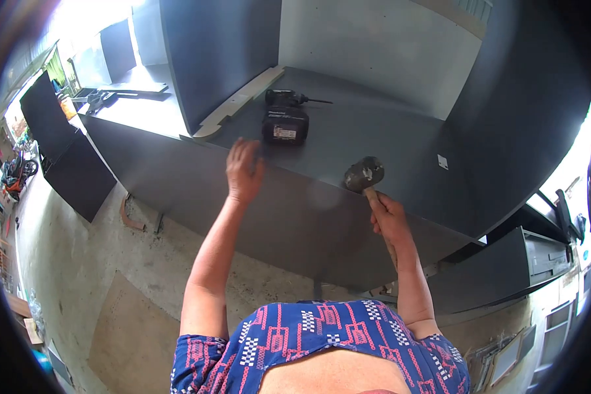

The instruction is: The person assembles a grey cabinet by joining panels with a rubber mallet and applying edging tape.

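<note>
My right hand (390, 218) is wrapped round the wooden handle of a rubber mallet (363, 174). The mallet's dark, worn head is over the front edge of a grey cabinet panel (387, 148). My left hand (244, 172) is open, its fingers stretched out at the same front edge, further left. Just beyond those fingers a black cordless drill (285, 125) rests on the panel, its battery towards me and its long bit pointing right. A small white label (442, 161) is stuck on the grey surface to the right.
An upright grey divider (223, 59) stands behind my left hand, with a pale strip (241, 100) along its foot. A tall side panel (532, 125) closes off the right. Another power tool (100, 102) lies at the far left. Dark boards (79, 171) stand on the concrete floor (65, 262).
</note>
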### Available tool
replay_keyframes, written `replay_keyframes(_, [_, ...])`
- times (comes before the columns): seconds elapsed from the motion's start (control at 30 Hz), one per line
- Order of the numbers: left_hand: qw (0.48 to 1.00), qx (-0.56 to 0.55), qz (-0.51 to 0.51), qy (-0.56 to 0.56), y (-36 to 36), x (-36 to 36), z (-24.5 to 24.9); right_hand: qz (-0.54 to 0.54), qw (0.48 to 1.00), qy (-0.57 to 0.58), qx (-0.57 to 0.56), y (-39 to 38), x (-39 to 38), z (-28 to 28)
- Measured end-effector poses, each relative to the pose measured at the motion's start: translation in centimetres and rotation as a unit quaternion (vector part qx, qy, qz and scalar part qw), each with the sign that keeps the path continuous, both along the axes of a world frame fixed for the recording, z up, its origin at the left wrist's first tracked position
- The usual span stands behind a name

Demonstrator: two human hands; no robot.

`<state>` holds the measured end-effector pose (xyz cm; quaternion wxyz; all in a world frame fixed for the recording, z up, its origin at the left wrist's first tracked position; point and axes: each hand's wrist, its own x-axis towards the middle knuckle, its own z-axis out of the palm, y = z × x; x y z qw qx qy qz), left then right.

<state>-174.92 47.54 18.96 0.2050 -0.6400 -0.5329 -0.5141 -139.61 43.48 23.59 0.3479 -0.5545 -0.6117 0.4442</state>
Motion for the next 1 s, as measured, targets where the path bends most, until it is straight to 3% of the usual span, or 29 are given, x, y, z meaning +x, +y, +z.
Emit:
replay_keyframes(0.13, [0.991,-0.084,0.092,0.041,0.3,-4.3,-1.5,-0.022,1.000,0.009,0.012,0.0,1.1,-0.6])
replay_keyframes(0.43, [0.987,-0.151,0.050,0.032,-0.2,-1.5,-0.3,-0.052,0.996,0.050,0.043,0.2,2.0,-1.3])
replay_keyframes(0.73, [0.981,-0.192,0.031,0.007,0.0,0.4,0.7,0.102,0.991,0.054,0.072,2.7,-5.5,1.4])
replay_keyframes(1.0, [0.980,-0.198,0.030,-0.017,-0.2,2.2,0.9,0.138,0.986,0.033,0.093,5.3,-8.5,0.4])
